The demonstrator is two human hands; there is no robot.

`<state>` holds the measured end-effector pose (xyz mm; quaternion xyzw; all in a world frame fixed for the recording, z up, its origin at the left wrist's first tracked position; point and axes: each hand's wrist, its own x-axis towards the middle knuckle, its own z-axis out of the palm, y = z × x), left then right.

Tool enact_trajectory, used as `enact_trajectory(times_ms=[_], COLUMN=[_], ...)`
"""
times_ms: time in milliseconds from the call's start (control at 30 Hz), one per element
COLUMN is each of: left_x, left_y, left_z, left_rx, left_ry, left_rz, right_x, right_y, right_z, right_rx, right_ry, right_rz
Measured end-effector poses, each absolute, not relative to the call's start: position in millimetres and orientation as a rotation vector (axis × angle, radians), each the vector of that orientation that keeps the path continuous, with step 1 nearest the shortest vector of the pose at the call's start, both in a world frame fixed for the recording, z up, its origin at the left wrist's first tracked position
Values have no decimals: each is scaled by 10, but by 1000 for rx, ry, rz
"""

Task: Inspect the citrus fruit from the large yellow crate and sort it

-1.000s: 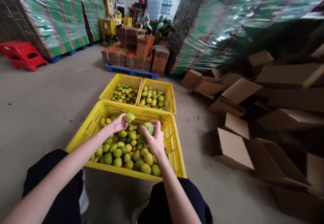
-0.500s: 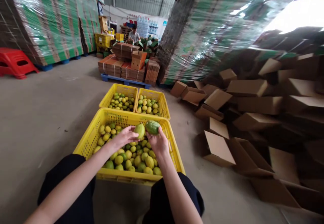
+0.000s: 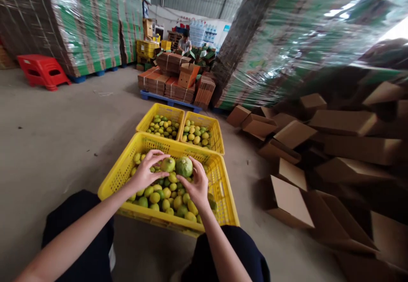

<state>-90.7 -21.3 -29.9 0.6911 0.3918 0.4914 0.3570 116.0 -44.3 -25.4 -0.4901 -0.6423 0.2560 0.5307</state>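
Note:
My left hand (image 3: 150, 170) grips a yellowish-green lemon (image 3: 167, 164) between thumb and fingers, its end facing me. Beside it, my right hand (image 3: 196, 184) has thumb and fingers closed on a larger, darker green lemon (image 3: 184, 167) with a bumpy skin. Both fruits are held up side by side over the big yellow crate (image 3: 110, 173). Inside that crate lie many loose lemons (image 3: 165, 204), some yellow and some green, partly hidden by my hands and forearms.
Two smaller yellow crates (image 3: 183, 125) of lemons stand just beyond. Behind them a blue pallet (image 3: 170, 101) bears flattened cartons. Open cardboard boxes (image 3: 291, 201) are heaped at right. A red stool (image 3: 43, 70) stands at left, near wrapped stacks (image 3: 92, 23). A person (image 3: 185, 43) is far back.
Both lemons have been turned so that their ends face me. My hands have moved slightly left over the crate, and the view has shifted leftward.

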Motion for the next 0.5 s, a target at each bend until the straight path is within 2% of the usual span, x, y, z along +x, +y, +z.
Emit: enact_trajectory(times_ms=[167, 300, 500], left_x=[-1001, -976, -825], left_y=[-292, -468, -493], left_z=[-330, -165, 95], left_rx=[2007, 2142, 1829], left_ry=[1004, 1030, 959], left_rz=[1294, 1288, 1363], right_x=[1140, 1198, 1184], right_y=[-603, -683, -749], right_z=[-277, -280, -24], right_rx=[-1270, -1241, -1145], right_ry=[-1753, -1850, -1713], right_rz=[305, 53, -36])
